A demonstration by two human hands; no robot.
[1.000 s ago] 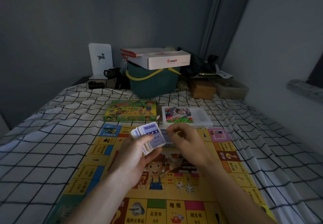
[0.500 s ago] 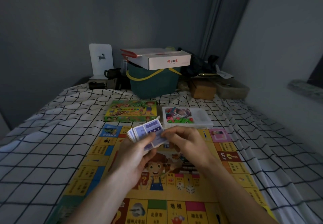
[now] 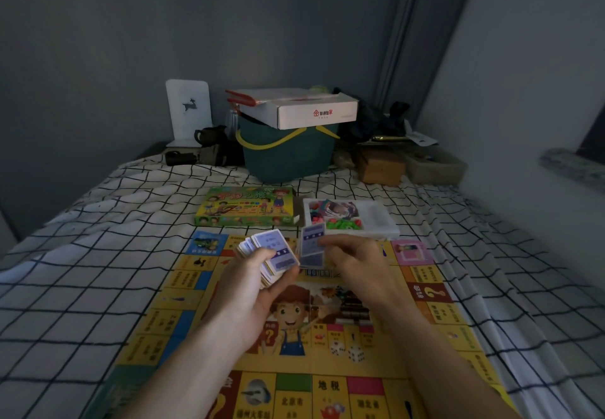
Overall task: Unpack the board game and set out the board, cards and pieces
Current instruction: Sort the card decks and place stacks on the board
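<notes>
A: Two batches of cards in play. The left hand (image 3: 252, 282) grips the fanned deck (image 3: 270, 255) above the board (image 3: 203, 327); the right hand (image 3: 352, 260) pinches a few cards (image 3: 312, 245) in its fingers, just beside the deck.

B: So which step is it?

A: Sorting cards, I'd say. The board lies flat on the bed (image 3: 82, 287), two dice (image 3: 347, 350) on it. The pieces sit in the tray (image 3: 376, 222) beside the box (image 3: 247, 206), at the board's far edge.

B: And next?

A: Probably set the pinched cards down squarely on the board, clear of the dice.
</notes>
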